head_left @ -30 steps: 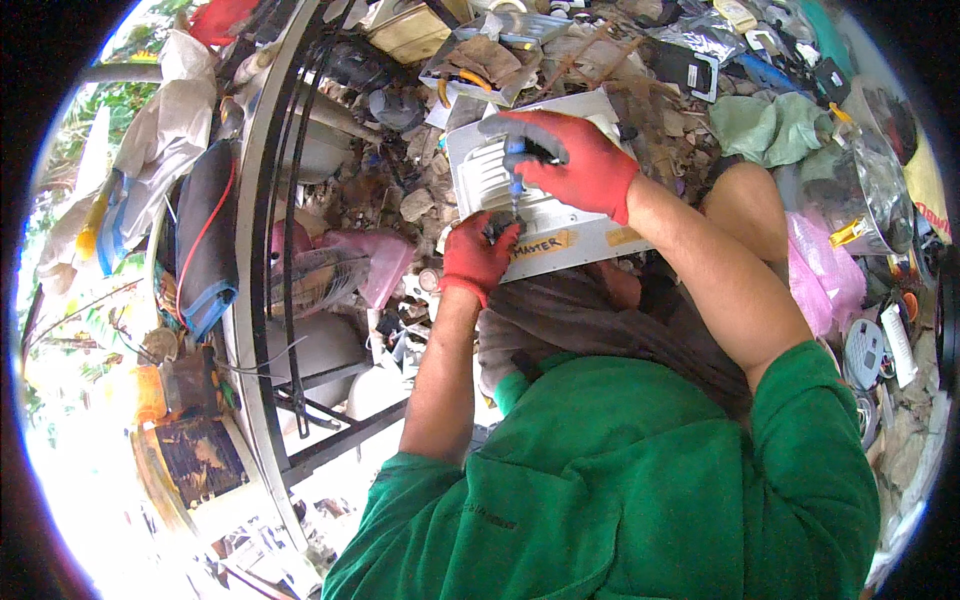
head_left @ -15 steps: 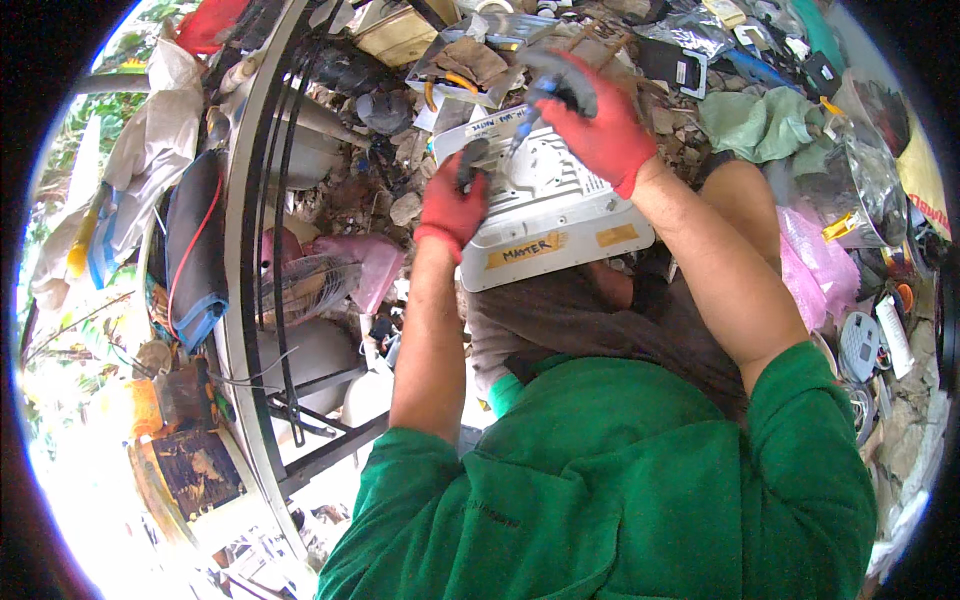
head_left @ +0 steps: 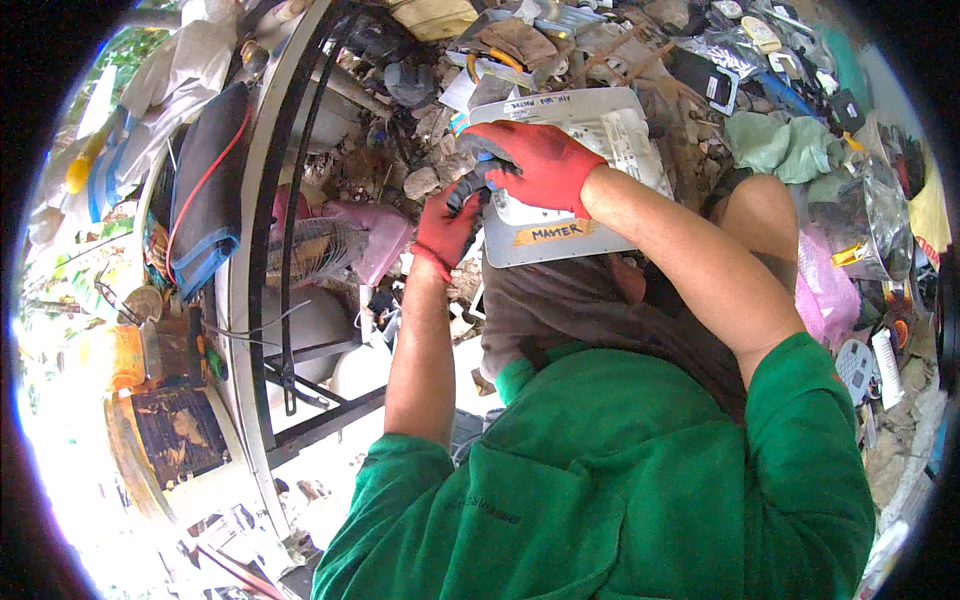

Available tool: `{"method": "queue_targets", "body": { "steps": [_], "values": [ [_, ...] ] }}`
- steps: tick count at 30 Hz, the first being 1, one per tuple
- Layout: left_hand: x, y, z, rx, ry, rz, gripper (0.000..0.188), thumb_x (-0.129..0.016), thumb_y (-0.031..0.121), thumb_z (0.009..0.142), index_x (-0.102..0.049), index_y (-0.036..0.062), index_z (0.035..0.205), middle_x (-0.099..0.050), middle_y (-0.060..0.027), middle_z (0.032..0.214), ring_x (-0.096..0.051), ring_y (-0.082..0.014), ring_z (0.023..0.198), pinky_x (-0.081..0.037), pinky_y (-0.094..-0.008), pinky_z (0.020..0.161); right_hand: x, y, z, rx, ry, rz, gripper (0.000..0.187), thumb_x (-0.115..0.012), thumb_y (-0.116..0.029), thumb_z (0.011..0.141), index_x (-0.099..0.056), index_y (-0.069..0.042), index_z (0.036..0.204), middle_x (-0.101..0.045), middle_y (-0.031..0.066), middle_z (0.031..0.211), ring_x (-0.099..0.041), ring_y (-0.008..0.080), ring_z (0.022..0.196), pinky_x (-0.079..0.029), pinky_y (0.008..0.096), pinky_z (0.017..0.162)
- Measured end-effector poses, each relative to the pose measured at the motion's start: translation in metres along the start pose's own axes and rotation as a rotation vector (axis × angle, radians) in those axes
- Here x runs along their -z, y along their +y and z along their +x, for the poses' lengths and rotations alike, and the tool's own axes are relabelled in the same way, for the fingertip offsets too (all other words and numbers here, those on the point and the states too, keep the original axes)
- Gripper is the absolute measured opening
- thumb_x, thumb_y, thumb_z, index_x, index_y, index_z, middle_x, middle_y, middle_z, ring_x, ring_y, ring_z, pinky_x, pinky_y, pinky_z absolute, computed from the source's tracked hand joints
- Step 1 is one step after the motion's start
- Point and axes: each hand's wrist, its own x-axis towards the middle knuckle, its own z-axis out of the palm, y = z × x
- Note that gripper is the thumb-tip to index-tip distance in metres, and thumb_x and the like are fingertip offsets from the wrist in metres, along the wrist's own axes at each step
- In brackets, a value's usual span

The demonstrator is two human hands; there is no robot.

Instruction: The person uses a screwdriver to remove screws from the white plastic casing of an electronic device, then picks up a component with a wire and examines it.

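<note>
A flat, silver metal case [head_left: 600, 240] with rounded corners and tan tape strips rests on my lap, its ribbed inside facing up. Across its left part reaches my right hand [head_left: 540, 165], in a red glove with dark grips. The fingers are closed around a slim blue-handled screwdriver [head_left: 485, 157], mostly covered by the glove. My left hand [head_left: 450, 222], gloved the same way, is at the case's left edge, just below the right fingertips. Its fingers are curled; what they pinch is hidden.
To the left stands a black-and-silver metal frame [head_left: 262, 240], with a wire fan guard [head_left: 320, 245] behind it. Orange-handled pliers [head_left: 505, 60] lie in a tray beyond the case. Green sacking [head_left: 780, 145], pink plastic [head_left: 825, 290] and mixed scrap lie to the right.
My right hand has come left and down with the screwdriver, from above the case's middle to my left hand. The case now sits farther right and slightly higher in the view.
</note>
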Motion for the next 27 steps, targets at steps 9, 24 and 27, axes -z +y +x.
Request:
{"method": "queue_targets", "body": {
  "steps": [9,24,27],
  "values": [
    [-0.007,0.003,-0.006,-0.043,0.070,0.016,0.030,-0.061,0.010,0.090,-0.062,0.0017,0.119,-0.071,-0.0078,0.092,-0.061,-0.0107,0.082,-0.050,-0.0292,0.077,-0.012,0.000,0.003,-0.005,-0.069,-0.008,0.057,-0.063,-0.017,0.084,-0.043,-0.013,0.138,-0.057,0.0201,0.126,-0.056,0.0391,0.114,-0.046,0.0440,0.096],
    [0.002,0.007,-0.013,-0.043,-0.034,-0.084,0.029,-0.060,0.010,0.090,-0.062,0.0033,0.119,-0.071,-0.0086,0.100,-0.063,-0.0116,0.092,-0.050,-0.0298,0.081,0.010,-0.048,0.033,-0.087,-0.481,-0.401,0.043,-0.064,-0.028,0.086,-0.048,-0.005,0.119,-0.066,0.0201,0.102,-0.065,0.0382,0.094,-0.051,0.0491,0.078],
    [0.005,0.008,-0.012,-0.047,-0.072,-0.107,0.027,-0.061,0.010,0.091,-0.062,0.0031,0.117,-0.071,-0.0079,0.102,-0.063,-0.0116,0.093,-0.050,-0.0294,0.082,0.018,-0.062,0.047,-0.142,-0.587,-0.455,0.040,-0.064,-0.026,0.084,-0.053,-0.003,0.115,-0.067,0.0205,0.099,-0.066,0.0384,0.093,-0.052,0.0491,0.077]
  ]
}}
